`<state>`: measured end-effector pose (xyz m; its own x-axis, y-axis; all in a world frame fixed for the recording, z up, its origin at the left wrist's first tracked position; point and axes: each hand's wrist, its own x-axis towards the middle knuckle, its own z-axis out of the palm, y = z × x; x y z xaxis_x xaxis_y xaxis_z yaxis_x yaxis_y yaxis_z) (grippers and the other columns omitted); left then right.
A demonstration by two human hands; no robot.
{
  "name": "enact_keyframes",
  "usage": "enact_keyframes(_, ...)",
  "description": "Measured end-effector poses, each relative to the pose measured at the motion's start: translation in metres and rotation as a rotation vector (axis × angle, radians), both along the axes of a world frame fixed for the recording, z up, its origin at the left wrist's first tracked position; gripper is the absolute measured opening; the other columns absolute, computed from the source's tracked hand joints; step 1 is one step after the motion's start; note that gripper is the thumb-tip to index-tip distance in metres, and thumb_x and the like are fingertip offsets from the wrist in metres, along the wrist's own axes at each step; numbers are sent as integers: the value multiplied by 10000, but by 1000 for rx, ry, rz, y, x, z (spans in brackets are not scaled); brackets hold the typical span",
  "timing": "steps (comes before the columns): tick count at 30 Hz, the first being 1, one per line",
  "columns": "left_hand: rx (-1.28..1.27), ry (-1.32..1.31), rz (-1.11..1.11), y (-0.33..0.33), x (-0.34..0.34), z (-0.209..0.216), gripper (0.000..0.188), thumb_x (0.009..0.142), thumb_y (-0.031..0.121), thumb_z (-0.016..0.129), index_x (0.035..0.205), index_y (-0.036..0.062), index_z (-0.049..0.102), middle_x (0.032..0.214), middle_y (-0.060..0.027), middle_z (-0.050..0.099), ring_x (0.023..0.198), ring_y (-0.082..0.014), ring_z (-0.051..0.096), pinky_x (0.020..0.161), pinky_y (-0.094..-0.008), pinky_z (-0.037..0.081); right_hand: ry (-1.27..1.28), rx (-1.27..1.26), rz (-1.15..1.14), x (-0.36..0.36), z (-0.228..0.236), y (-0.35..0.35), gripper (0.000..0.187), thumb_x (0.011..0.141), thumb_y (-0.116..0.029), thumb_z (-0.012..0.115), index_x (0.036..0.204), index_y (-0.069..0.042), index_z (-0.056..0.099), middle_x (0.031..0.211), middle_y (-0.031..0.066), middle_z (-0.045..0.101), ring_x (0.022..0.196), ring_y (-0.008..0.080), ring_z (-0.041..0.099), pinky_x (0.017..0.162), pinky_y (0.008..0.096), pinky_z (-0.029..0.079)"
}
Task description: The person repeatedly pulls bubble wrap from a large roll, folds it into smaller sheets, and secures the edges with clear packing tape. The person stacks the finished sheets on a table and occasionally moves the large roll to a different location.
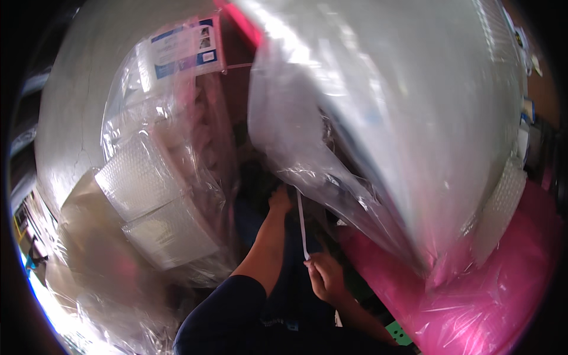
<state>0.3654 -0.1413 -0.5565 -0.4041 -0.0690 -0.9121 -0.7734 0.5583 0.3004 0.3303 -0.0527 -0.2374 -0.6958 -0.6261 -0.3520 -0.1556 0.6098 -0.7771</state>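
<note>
Between thumb and fingers, my right hand (325,277) pinches the lower end of a narrow white strip (302,222). The strip runs up, nearly straight, toward the lower edge of a large clear plastic bag (290,127). Beside its upper end is my left hand (280,200), reaching forward into the shade under the bag. The fingers of that hand are dark and partly hidden, so their grip does not show. What the strip's upper end is fixed to is also unclear.
Left of my arms stands a clear bag of bubble-wrap packets (171,236), with a blue-and-white printed label (184,47) on top. A pink plastic bag (473,302) bulges at the lower right, beside a green perforated piece (399,333). Grey floor (65,118) shows at the left.
</note>
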Motion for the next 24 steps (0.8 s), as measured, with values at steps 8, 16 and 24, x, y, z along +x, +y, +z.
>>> enact_keyframes(8, 45, 235, 218, 25, 1, -140, 556, 758, 406, 639, 1218, 110, 536, 1272, -117, 532, 1177, -322, 504, 936, -420, 457, 91, 66, 40, -5, -10, -10, 116, 774, -23, 583, 880, -29, 630, 915, 152, 642, 782, 289, 624, 683, 372, 488)
enact_keyframes(16, 41, 424, 78, 34, -21, -202, 516, 792, 456, 580, 1180, 116, 578, 1238, -122, 565, 1166, -307, 519, 933, -415, 454, 114, 111, -17, -6, -32, 3, 98, 782, -22, 580, 862, -15, 637, 894, 152, 646, 765, 289, 626, 667, 366, 498)
enact_keyframes(24, 53, 447, -40, 12, -40, -198, 505, 807, 461, 555, 1181, 123, 580, 1238, -122, 567, 1166, -299, 521, 937, -410, 448, 192, 90, -4, -3, -27, 4, 120, 836, -50, 512, 839, 0, 620, 862, 166, 636, 775, 290, 630, 671, 365, 497)
